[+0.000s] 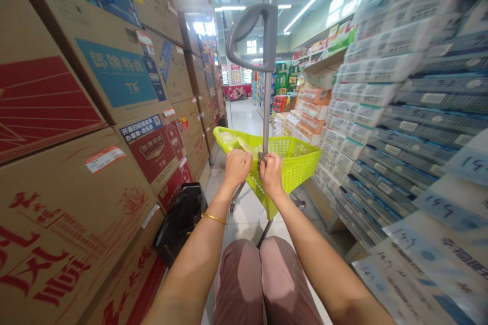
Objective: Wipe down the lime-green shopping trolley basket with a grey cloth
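Observation:
A lime-green plastic shopping basket [301,162] sits tilted on a wheeled frame in front of my knees. From it rises a metal pole [266,111] topped by a grey loop handle [270,35]. My left hand [238,166] is closed at the basket's near rim, left of the pole. Just right of the pole, my right hand [271,172] is closed at a small grey bracket [261,158] where pole and basket meet. Its fingertips are partly hidden. Pale packets [227,138] show at the basket's left end.
Stacked cardboard cartons [125,76] wall the left side, with a black bag [181,223] at their foot. On the right stand tall piles of plastic-wrapped tissue packs [366,96]. A tiled aisle floor [246,111] runs ahead between them, past orange packs [314,95].

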`<state>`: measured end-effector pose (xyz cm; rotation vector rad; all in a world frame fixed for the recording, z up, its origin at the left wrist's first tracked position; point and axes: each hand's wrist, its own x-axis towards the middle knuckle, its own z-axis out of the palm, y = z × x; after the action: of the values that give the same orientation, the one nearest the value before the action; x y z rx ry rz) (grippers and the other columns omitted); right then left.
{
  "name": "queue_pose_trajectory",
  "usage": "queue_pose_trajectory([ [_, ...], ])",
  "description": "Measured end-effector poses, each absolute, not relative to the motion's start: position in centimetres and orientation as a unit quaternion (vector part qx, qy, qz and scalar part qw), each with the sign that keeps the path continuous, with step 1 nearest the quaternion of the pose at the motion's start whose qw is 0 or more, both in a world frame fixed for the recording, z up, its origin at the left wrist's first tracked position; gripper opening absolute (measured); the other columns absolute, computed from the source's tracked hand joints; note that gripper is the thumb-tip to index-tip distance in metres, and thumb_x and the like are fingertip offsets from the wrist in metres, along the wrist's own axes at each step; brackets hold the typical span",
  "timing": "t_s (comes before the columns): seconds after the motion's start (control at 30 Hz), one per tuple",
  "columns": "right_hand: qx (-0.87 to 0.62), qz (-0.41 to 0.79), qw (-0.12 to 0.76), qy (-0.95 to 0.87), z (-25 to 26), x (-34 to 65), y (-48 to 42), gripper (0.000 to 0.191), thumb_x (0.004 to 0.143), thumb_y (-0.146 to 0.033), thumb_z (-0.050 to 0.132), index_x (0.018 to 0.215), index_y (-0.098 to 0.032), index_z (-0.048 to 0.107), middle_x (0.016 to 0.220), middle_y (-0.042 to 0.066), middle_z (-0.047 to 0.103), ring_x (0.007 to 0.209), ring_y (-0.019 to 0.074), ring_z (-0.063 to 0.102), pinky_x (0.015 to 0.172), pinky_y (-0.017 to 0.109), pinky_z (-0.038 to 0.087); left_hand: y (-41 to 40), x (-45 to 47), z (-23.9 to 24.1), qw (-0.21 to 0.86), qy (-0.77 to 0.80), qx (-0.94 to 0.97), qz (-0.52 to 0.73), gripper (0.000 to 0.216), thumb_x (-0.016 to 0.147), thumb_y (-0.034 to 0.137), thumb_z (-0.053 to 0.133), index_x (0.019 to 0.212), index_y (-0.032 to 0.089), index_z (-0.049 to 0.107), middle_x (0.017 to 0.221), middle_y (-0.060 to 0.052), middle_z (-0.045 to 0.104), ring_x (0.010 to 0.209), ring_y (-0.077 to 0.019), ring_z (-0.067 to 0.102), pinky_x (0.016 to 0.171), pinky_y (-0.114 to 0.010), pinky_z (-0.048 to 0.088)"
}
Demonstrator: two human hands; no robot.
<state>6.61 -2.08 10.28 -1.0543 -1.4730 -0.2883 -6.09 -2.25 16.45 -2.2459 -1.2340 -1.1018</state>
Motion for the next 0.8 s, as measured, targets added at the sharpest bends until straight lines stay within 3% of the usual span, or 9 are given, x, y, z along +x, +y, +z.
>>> queue_pose_trajectory([
  [0.33,-0.461,-0.047,0.642,-0.611,13.3,3.3,-4.1,0.019,0.09,-0.029,0.033,0.081,-0.02,0.047,0.087,0.007,0.05,0.088,0.0183,0.044,0.082,0.035,0.038,-2.2,-6.0,16.3,0.174,-0.446,-0.778,-0.407,0.042,0.093,0.025,0.026,0.059,0.018,0.051,0.064,-0.005,0.059,0.067,-0.0164,0.053,0.066,-0.031,0.033],
  [0.6,-0.434,-0.04,0.594,-0.676,12.5,6.7,-3.0,0.017,0.088,-0.03,0.04,0.078,-0.02,0.049,0.085,0.005,0.053,0.085,0.0179,0.045,0.08,0.034,0.036,-1.4,-7.0,16.2,0.161,-0.434,-0.79,-0.401,0.042,0.093,0.028,0.028,0.059,0.018,0.051,0.065,-0.003,0.058,0.067,-0.015,0.052,0.067,-0.029,0.033],
  [0.8,-0.358,0.133,0.745,-0.547,15.9,6.4,-4.7,0.026,0.087,-0.043,0.041,0.089,-0.02,0.052,0.087,0.001,0.054,0.083,0.0133,0.049,0.078,0.028,0.04,-2.0,-6.7,16.4,0.159,-0.44,-0.789,-0.397,0.044,0.093,0.028,0.027,0.057,0.018,0.05,0.062,-0.003,0.057,0.065,-0.0149,0.05,0.065,-0.03,0.032],
])
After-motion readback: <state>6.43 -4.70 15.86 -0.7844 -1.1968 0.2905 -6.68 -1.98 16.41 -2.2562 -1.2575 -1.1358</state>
